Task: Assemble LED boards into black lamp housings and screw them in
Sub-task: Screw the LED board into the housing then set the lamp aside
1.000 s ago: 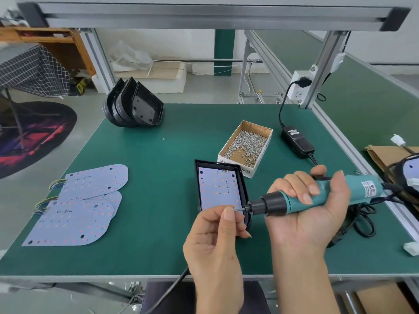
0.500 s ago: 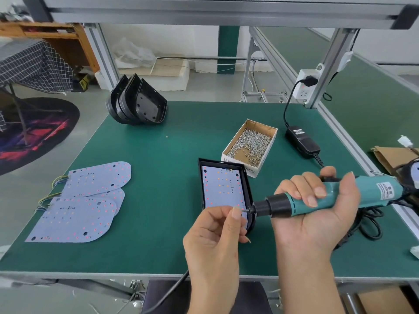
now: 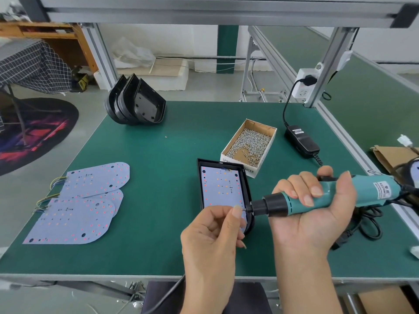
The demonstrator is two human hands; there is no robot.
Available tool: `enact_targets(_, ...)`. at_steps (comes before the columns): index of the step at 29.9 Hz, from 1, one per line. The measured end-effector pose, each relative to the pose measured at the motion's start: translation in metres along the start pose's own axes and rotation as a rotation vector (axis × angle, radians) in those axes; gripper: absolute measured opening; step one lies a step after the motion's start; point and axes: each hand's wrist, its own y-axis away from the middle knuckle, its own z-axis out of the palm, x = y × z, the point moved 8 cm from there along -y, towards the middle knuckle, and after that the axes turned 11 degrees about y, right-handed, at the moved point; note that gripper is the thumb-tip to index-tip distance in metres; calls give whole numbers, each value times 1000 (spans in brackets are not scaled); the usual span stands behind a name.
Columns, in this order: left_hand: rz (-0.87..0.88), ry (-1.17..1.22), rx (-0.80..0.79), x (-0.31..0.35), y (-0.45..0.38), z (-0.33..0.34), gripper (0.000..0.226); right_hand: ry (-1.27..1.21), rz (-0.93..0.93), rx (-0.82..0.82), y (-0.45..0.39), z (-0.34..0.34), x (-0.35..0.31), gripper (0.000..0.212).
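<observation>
Teal plastic electric screwdriver (image 3: 317, 200), held level over the table's near edge: the right hand (image 3: 317, 214) has its grip closed round the barrel, and the left hand (image 3: 217, 232) pinches at the black bit end, presumably seating a small screw, though the screw itself is too small to make out. Just beyond the hands, the flat black plastic lamp housing (image 3: 247, 184) lies on the green table (image 3: 163, 177) near its near edge, with a pale LED board (image 3: 220, 186) seated inside. Judged handling: the board is thin, light and stiff but fragile at its diodes and trailing wires, best taken by its edges; the housing is a light rigid shell that may slide on the mat under driver pressure, so it wants steadying at the rim; screws are tiny and slippery, suited to a fingertip pinch. Counts: one housing with board in work; three loose pale LED boards (image 3: 74, 218), overlapped toward the table's left edge; about three empty black housings (image 3: 138, 103) nested at the far edge; one open cardboard box (image 3: 263, 129) of many silver screws just beyond the housing; one black power adapter (image 3: 301, 141) toward the far right corner
</observation>
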Motion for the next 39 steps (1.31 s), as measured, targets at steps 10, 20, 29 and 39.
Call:
enact_targets(10, 26, -151, 84, 10, -14, -21, 36, 38, -34, 10, -25, 4, 14, 22)
enact_targets(20, -189, -874, 16, -6, -97, -40, 42, 254, -97, 37, -63, 22, 52, 22)
enact_targets(29, -203, -895, -49, -14, -116, -26, 34, 365, -135, -8, -71, 31, 74, 20)
enact_targets(39, -108, -894, -8, -5, -112, -22, 36, 404, -181, -70, -68, 39, 68, 16)
